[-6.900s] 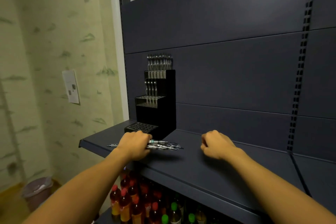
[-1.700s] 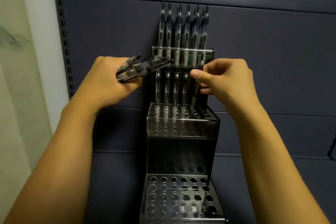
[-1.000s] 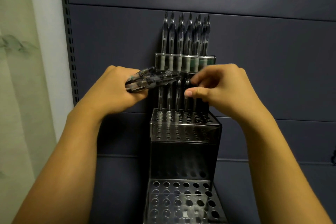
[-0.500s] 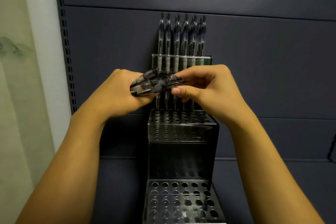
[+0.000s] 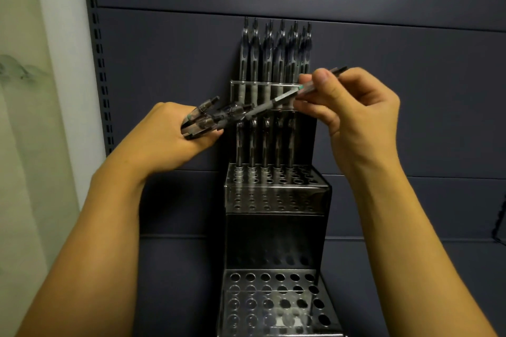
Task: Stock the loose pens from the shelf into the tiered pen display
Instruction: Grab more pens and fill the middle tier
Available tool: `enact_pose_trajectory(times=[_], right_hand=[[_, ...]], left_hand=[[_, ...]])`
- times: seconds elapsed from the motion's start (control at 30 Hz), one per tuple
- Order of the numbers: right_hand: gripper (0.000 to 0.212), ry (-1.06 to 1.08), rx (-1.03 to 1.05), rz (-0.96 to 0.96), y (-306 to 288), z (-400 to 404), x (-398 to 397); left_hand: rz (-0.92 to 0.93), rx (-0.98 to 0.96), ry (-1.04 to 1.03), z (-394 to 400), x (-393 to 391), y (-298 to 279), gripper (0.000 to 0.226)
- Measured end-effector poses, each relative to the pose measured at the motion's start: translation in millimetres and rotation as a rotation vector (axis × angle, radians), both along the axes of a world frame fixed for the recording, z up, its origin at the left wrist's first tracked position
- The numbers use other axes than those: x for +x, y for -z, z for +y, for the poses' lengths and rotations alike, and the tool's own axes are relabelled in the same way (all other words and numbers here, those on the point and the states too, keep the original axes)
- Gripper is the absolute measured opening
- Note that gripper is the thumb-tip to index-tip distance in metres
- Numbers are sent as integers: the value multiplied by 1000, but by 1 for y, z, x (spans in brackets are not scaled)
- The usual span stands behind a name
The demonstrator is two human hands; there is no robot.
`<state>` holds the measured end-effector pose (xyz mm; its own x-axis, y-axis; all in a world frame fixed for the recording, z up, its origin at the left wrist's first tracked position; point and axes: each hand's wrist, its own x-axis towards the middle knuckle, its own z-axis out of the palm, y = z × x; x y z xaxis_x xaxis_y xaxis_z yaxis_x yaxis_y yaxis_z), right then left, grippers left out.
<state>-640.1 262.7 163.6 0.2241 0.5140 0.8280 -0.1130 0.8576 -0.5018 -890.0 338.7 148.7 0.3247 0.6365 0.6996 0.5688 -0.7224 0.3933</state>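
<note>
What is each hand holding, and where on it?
The left hand grips a bundle of pens around their barrels, clip ends sticking out. The right hand pinches a single pen near its upper end, drawing it from the bundle.

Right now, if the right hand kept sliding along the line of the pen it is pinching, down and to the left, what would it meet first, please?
Probably the bundle of pens gripped in the left hand: the single pen in the right hand slants straight at it, its lower end seemingly there already. Depth is hard to judge.

Dim, overhead glow, wide-angle edge distortion
</note>
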Motion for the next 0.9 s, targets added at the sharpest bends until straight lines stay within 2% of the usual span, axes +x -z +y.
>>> enact_pose_trajectory(times=[0.13,0.3,0.53,0.9], right_hand=[[21,17,-15,22,-2,-2,7],[26,205,-34,-35,-5,-7,24],[36,503,-106,-197,0,4,37],[40,687,-304,-465,6,15,23]], left_hand=[[-3,-25,-10,-1,3,0,36],[14,-29,0,0,4,0,32],[37,-17,20,5,5,2,34],[58,-22,43,7,6,2,33]])
